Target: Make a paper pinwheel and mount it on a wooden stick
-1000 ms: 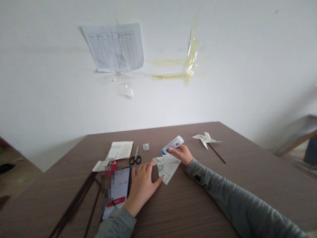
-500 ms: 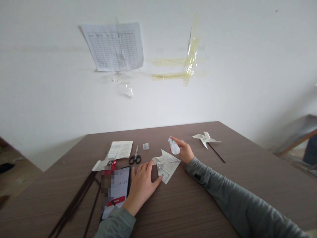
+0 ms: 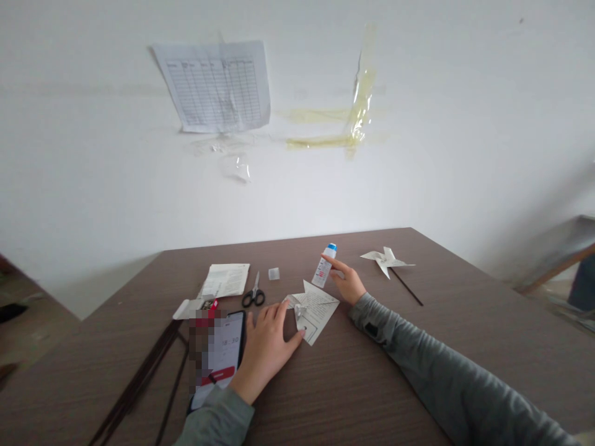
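Note:
A small white bottle with a blue cap (image 3: pixel 320 276) is at my right hand (image 3: pixel 350 286). My right index finger lies across its upper part, and the thumb is hard to make out. The bottle leans slightly right, cap end away from me; whether its base touches the table I cannot tell. My left hand (image 3: pixel 267 344) rests with fingers spread beside a partly folded printed paper (image 3: pixel 320 316), fingertips and thumb at its left edge. A fold of the paper stands up near its middle.
A finished paper pinwheel (image 3: pixel 385 260) on a dark stick lies at the right. On the left are scissors (image 3: pixel 254 297), a clear small block (image 3: pixel 274 274), a paper stack (image 3: pixel 225 280), a phone (image 3: pixel 220 359) and dark sticks (image 3: pixel 144 371). A wall stands behind the table.
The bottle has turned in my right hand: its base faced me before, and now its label and blue cap show. My left hand and the folded paper have stayed in place.

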The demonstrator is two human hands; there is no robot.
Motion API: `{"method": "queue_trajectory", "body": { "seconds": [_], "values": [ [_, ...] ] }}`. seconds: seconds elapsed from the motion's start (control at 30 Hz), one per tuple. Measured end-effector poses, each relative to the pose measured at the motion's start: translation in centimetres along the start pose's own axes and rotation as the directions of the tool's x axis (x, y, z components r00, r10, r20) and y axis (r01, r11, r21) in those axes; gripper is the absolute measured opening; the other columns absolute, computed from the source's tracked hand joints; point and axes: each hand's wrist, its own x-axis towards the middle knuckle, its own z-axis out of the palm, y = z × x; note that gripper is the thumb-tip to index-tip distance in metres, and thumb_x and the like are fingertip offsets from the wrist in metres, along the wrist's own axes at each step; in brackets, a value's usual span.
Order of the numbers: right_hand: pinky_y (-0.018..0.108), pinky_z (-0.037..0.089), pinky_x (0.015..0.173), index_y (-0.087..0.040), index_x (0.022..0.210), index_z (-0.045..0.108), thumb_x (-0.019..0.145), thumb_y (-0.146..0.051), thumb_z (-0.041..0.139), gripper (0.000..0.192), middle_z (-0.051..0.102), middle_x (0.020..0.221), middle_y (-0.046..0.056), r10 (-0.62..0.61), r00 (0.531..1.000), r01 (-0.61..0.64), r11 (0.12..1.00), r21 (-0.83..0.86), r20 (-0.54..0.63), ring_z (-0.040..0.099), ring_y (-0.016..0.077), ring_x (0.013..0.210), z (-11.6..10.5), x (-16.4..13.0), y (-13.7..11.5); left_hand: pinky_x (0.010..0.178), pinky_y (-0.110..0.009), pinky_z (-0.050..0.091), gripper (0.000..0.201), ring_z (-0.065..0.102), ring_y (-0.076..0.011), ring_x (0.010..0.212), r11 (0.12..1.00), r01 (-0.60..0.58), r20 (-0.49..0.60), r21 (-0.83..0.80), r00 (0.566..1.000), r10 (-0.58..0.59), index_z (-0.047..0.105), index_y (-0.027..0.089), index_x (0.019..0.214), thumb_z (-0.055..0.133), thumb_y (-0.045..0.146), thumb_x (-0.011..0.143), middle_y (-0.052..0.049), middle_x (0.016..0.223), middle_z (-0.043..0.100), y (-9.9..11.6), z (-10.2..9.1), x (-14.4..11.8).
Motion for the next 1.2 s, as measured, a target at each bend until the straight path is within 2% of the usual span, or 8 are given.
{"method": "queue_trajectory", "body": {
  "seconds": [0.1,0.23,0.53,0.77,0.9,1.03,1.07,1.2],
  "values": [
    [0.061,0.074,0.128,-0.029,0.149,0.1,0.107,-0.03,0.08,0.046,0.096,0.148,0.015,-0.015,1.0,0.015,1.0,-0.012,-0.009,0.093,0.0388,0.132,-0.1,0.0,-0.1,0.152,-0.082,0.049,0.069,0.07,-0.0503,0.177,1.0,-0.003,-0.011,-0.001,1.0,0.003,0.078,0.03,0.181,0.084,0.037,0.113,-0.02,0.181,0.083,-0.1,0.1,0.1],
    [0.057,0.072,0.129,-0.035,0.15,0.101,0.108,-0.026,0.08,0.047,0.094,0.145,0.014,-0.107,0.994,0.104,0.992,-0.069,-0.039,0.09,0.0382,0.138,-0.4,-0.1,-0.2,0.152,-0.08,0.049,0.069,0.07,-0.0494,0.176,1.0,0.0,-0.02,-0.008,1.0,0.0,0.079,0.032,0.181,0.085,0.039,0.112,-0.019,0.181,0.083,-0.4,0.5,0.2],
    [0.058,0.069,0.127,-0.038,0.146,0.103,0.113,-0.018,0.075,0.048,0.093,0.148,0.015,-0.198,0.972,0.226,0.935,-0.272,0.125,0.09,0.0361,0.129,-0.6,-0.4,-0.3,0.152,-0.08,0.05,0.065,0.071,-0.0488,0.177,1.0,0.0,-0.015,-0.008,1.0,0.0,0.081,0.032,0.179,0.084,0.036,0.114,-0.018,0.183,0.082,0.0,0.1,0.1],
    [0.056,0.071,0.122,-0.037,0.15,0.101,0.11,-0.018,0.079,0.05,0.089,0.149,0.016,-0.2,0.971,0.23,0.93,-0.286,0.129,0.087,0.0363,0.13,-0.7,-0.5,-0.2,0.154,-0.087,0.046,0.062,0.072,-0.0483,0.177,0.998,-0.027,-0.025,-0.065,0.999,0.025,0.083,0.032,0.175,0.086,0.028,0.113,-0.016,0.181,0.084,0.1,-0.1,0.0],
    [0.06,0.071,0.128,-0.035,0.14,0.102,0.107,-0.02,0.083,0.041,0.083,0.161,0.017,-0.24,0.969,0.246,0.952,-0.184,0.057,0.086,0.0387,0.14,-0.3,-0.7,0.0,0.154,-0.089,0.044,0.061,0.072,-0.0489,0.178,0.997,-0.034,-0.034,-0.067,0.999,0.032,0.084,0.031,0.175,0.086,0.027,0.114,-0.017,0.181,0.084,-0.3,0.4,0.1],
    [0.067,0.071,0.126,-0.032,0.107,0.093,0.105,-0.031,0.087,0.006,0.085,0.151,0.015,-0.3,0.945,0.288,0.952,-0.1,-0.13,0.085,0.0397,0.138,-0.2,-0.6,0.0,0.152,-0.086,0.049,0.06,0.075,-0.0489,0.175,0.996,-0.047,-0.077,-0.07,0.996,0.041,0.086,0.032,0.171,0.09,0.026,0.111,-0.016,0.179,0.086,-0.7,0.8,0.2],
    [0.069,0.071,0.126,-0.031,0.103,0.088,0.104,-0.036,0.089,0.005,0.086,0.147,0.015,-0.289,0.941,0.276,0.957,-0.092,-0.175,0.085,0.0407,0.137,-0.2,-0.6,0.0,0.153,-0.085,0.049,0.06,0.075,-0.0488,0.175,0.997,-0.046,-0.081,-0.07,0.996,0.041,0.086,0.032,0.17,0.09,0.025,0.111,-0.016,0.178,0.086,-0.7,0.9,0.2],
    [0.073,0.072,0.123,-0.032,0.106,0.072,0.092,-0.056,0.099,0.038,0.091,0.13,0.014,-0.111,0.969,0.099,0.993,-0.065,-0.221,0.088,0.0437,0.129,-0.2,-0.5,0.2,0.155,-0.086,0.046,0.061,0.072,-0.0482,0.178,0.996,-0.039,-0.05,-0.076,0.998,0.035,0.084,0.029,0.174,0.089,0.025,0.113,-0.017,0.181,0.084,-0.7,1.0,0.3]
  ]
}}
